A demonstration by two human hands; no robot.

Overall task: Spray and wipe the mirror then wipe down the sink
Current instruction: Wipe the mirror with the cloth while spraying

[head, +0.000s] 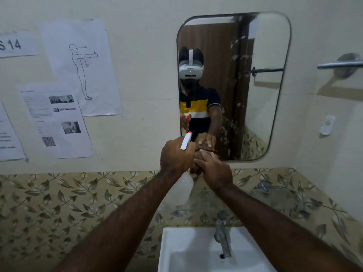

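Observation:
The rounded mirror (265, 55) hangs on the wall above the white sink (176, 252). White droplets and streaks speckle the middle of the glass. My left hand (175, 156) is shut on a translucent spray bottle (183, 190); its white head with an orange tip points up at the mirror's lower left corner. My right hand (216, 169) presses a brown cloth (196, 166) against the mirror's bottom edge, right beside the bottle. Most of the cloth is hidden under my fingers.
A chrome tap (223, 238) stands at the back of the sink. A metal towel bar (339, 64) and a small white holder (327, 124) are on the right wall. Several printed sheets (78, 65) are stuck to the wall left of the mirror.

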